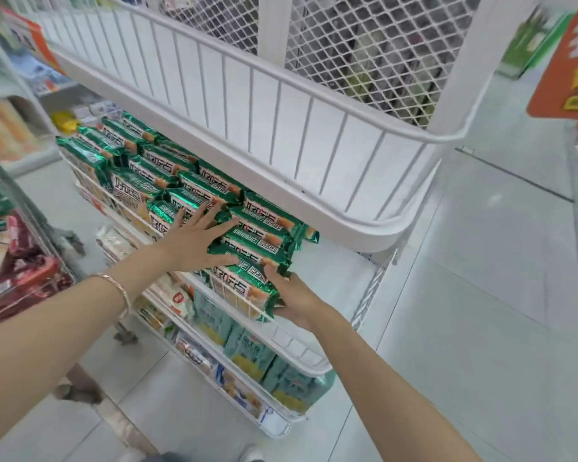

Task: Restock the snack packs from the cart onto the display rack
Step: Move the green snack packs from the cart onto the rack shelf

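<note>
Rack (347, 225): left hand (194, 241) presses packs (264, 228) (right hand (297, 298) grips).

Pale tiled floor (464, 328), orange sign (574, 61) at upper right, blurred shelves (30, 158) at left

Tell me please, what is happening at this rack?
A person is filling the middle shelf of a white rack with green snack packs. The left hand lies flat and open on the packs in the front rows. The right hand grips the end of the nearest pack at the shelf's front edge.
</note>
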Action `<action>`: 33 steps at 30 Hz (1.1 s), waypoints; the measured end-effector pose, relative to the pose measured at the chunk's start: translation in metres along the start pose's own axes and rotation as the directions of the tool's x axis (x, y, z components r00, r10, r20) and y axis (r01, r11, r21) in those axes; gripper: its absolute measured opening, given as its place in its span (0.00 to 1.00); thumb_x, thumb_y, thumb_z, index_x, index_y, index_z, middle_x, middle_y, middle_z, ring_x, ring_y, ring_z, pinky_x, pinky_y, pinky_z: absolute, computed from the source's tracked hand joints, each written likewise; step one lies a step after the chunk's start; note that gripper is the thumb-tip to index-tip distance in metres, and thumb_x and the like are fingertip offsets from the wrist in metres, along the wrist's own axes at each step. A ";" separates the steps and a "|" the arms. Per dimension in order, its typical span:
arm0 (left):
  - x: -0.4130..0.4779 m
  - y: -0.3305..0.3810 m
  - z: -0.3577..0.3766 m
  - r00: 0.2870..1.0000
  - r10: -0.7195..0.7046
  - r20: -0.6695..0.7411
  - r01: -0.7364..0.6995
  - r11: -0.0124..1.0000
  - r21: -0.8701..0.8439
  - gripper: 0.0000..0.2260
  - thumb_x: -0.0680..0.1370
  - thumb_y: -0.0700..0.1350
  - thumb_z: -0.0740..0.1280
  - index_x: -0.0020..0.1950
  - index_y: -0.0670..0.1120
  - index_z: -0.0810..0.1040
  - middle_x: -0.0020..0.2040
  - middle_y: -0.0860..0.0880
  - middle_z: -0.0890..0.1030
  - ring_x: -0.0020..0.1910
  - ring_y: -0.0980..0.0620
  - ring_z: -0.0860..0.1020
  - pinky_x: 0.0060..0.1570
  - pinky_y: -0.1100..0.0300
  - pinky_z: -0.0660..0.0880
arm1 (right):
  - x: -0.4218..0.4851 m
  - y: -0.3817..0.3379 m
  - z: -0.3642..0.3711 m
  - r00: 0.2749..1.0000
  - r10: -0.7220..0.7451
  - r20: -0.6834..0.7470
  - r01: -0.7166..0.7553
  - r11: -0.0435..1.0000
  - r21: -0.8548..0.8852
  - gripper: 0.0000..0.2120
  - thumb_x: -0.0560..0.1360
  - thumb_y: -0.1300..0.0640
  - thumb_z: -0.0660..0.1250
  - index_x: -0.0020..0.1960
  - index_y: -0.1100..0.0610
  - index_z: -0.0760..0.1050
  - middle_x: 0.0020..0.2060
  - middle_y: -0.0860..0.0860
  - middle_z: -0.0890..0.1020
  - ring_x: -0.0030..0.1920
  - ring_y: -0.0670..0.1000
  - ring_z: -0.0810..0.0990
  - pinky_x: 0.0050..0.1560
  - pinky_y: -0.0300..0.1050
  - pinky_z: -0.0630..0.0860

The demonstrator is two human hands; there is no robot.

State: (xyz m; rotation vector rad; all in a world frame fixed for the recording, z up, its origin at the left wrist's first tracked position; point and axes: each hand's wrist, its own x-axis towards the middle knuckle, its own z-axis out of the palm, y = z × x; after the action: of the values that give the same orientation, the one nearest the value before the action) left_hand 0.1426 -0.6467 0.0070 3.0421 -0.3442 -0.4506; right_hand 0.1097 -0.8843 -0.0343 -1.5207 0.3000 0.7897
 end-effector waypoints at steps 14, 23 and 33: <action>-0.015 -0.007 0.006 0.994 0.050 -0.101 -0.049 0.999 0.018 0.40 0.67 0.83 0.46 0.74 0.73 0.33 0.78 0.54 0.33 0.80 0.44 0.37 0.75 0.35 0.37 | -0.045 0.005 -0.003 0.705 -0.700 0.117 0.582 0.476 -0.659 0.31 0.81 0.38 0.57 0.80 0.35 0.46 0.81 0.48 0.45 0.81 0.49 0.46 0.79 0.52 0.51; -0.014 -0.016 0.010 0.995 0.091 -0.035 -0.086 0.987 0.136 0.43 0.69 0.80 0.51 0.73 0.70 0.28 0.80 0.51 0.33 0.79 0.43 0.34 0.75 0.35 0.36 | 0.005 0.002 -0.015 0.683 -0.590 0.431 0.308 -0.303 -0.902 0.28 0.81 0.39 0.50 0.78 0.45 0.56 0.77 0.59 0.64 0.76 0.62 0.63 0.60 0.56 0.80; -0.077 -0.088 0.037 0.930 -0.129 -0.346 0.054 0.975 -0.218 0.35 0.80 0.68 0.54 0.82 0.57 0.44 0.82 0.50 0.50 0.80 0.48 0.53 0.78 0.42 0.50 | -0.026 -0.044 0.077 0.598 -0.678 0.427 0.333 -0.274 -0.902 0.25 0.81 0.46 0.60 0.75 0.52 0.66 0.75 0.58 0.67 0.77 0.59 0.62 0.78 0.63 0.42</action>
State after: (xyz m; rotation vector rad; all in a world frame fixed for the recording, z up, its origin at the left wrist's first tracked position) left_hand 0.0784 -0.5438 -0.0136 2.8624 -0.1256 0.0692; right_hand 0.0958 -0.8123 0.0217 -2.8062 -1.0885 -0.2112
